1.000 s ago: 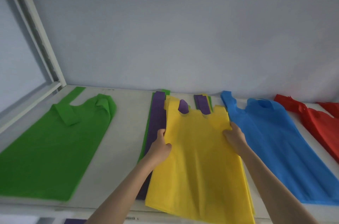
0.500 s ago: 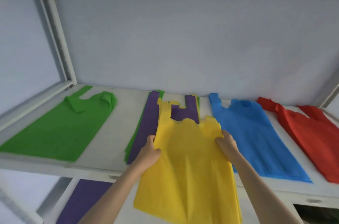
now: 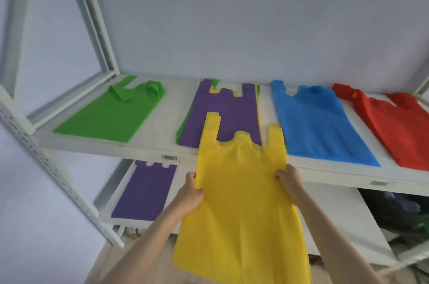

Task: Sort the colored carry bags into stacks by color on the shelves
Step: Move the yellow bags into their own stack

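Both hands (image 3: 239,188) grip yellow bag (image 3: 241,209) before shelf (image 3: 144,151) bearing unreadable barcode sticker (image 3: 169,157).

The upper shelf (image 3: 148,149) carries a green bag (image 3: 109,116), a mixed purple-topped pile (image 3: 227,111), blue bag (image 3: 313,125) and red bag (image 3: 399,130); the lower shelf (image 3: 343,221) holds a purple bag (image 3: 146,190).

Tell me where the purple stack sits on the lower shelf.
The purple stack lies at the lower shelf's left end, left of the left hand.
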The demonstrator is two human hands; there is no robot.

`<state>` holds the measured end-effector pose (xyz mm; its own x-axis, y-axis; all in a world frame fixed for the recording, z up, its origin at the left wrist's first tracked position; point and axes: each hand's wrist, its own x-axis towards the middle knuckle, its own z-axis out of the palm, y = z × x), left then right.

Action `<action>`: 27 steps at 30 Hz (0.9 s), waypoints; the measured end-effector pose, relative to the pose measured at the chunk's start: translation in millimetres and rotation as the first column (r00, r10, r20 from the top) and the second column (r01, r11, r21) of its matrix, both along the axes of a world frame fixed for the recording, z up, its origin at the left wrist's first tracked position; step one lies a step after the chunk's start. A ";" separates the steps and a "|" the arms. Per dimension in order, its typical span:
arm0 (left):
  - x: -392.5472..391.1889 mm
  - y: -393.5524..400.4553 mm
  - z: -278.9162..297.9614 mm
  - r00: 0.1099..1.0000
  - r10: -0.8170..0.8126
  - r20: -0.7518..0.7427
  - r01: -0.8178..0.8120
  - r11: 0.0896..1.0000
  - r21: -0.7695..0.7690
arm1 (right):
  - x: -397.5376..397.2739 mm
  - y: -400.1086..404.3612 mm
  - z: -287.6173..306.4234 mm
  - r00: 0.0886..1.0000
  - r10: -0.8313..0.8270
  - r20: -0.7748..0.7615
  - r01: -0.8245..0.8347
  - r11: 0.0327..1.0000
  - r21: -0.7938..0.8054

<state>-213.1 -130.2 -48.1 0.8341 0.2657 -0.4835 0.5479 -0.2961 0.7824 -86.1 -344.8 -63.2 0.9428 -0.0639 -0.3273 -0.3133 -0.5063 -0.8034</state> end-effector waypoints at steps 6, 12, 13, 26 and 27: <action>-34.4 -3.9 -32.9 0.997 -0.010 -0.077 0.012 0.999 0.034 | -35.3 -2.2 -43.7 0.998 0.021 -0.059 -0.023 0.999 -0.027; -48.7 0.3 -86.3 0.984 -0.005 -0.179 0.003 1.000 -0.015 | -50.9 -2.7 -105.1 0.975 0.003 -0.221 -0.022 0.996 -0.084; -47.6 2.6 -97.8 0.982 0.001 -0.191 -0.007 1.000 -0.028 | -50.6 -2.0 -115.7 0.970 -0.002 -0.244 -0.023 0.995 -0.099; 104.6 88.0 -221.7 0.989 0.123 -0.077 -0.119 0.991 0.054 | 95.8 91.1 -213.3 0.997 0.036 -0.066 -0.038 0.999 -0.033; 126.1 101.6 -238.6 0.991 0.131 -0.022 -0.129 0.990 0.064 | 119.4 103.0 -231.1 0.999 0.041 0.032 -0.041 0.999 0.009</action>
